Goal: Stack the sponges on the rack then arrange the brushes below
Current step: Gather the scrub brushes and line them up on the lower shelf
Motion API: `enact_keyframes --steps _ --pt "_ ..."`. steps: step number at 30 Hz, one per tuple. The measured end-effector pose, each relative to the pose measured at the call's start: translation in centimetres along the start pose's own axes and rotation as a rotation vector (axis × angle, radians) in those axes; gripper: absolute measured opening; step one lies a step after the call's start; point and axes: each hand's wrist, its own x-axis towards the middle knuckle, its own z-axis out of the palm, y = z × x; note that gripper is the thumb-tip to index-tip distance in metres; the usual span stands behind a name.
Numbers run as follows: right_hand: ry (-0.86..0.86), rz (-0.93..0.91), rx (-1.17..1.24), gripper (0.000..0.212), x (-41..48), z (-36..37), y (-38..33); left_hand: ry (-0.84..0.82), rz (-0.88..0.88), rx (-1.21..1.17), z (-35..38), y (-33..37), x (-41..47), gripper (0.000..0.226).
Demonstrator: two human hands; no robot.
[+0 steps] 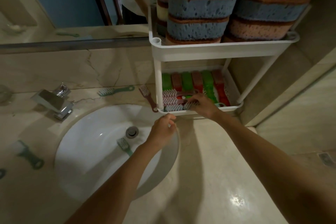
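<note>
A white two-tier rack (214, 52) stands on the counter at the right. Pink and blue sponges (200, 11) are stacked in columns on its upper tier. Several green and red brushes (197, 82) lie side by side on the lower tier. My right hand (201, 104) reaches into that tier, and its fingers grip a white-bristled brush (190, 106) at the front. My left hand (163, 130) hovers just below the rack's front left corner with loosely curled fingers that hold nothing. Loose brushes remain: a teal brush (116, 90) and a red brush (148, 97) on the counter, and a teal brush (124, 145) in the sink.
A white sink (91, 143) with a drain (131, 131) sits left of centre, a chrome faucet (54, 101) behind it. Dark green brushes (30, 155) lie on the counter at far left. A mirror (72, 2) covers the back wall. A wall stands close to the rack's right side.
</note>
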Motion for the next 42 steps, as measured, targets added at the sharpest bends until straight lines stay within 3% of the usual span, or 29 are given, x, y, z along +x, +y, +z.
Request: enact_keyframes --steps 5,11,23,27,32,34,42 --pt "-0.024 0.045 -0.1 0.028 -0.7 -1.2 -0.3 0.01 0.01 -0.01 -0.4 -0.4 -0.7 0.029" --pt "0.075 0.12 -0.164 0.017 -0.4 -0.5 -0.6 -0.005 -0.013 -0.042 -0.9 -1.0 -1.5 0.028" --pt "0.055 0.194 -0.01 0.019 -0.8 -0.1 -2.1 -0.018 -0.066 -0.087 -2.1 -2.7 -2.3 0.03" --pt "0.117 0.19 -0.024 0.02 -1.3 0.5 -2.6 -0.01 -0.082 -0.121 -2.1 -2.8 -2.5 0.029" --pt "0.489 0.056 -0.049 0.019 -4.4 1.9 -5.4 0.064 -0.135 -0.178 -4.0 -3.8 -3.5 0.027" --pt "0.525 -0.022 0.046 0.018 -6.2 3.7 -7.6 0.126 -0.181 -0.211 -5.6 -5.1 -4.4 0.026" --pt "0.102 -0.018 0.413 0.021 -11.6 13.1 -19.8 0.411 -0.316 -0.438 -11.4 -14.3 -12.6 0.016"
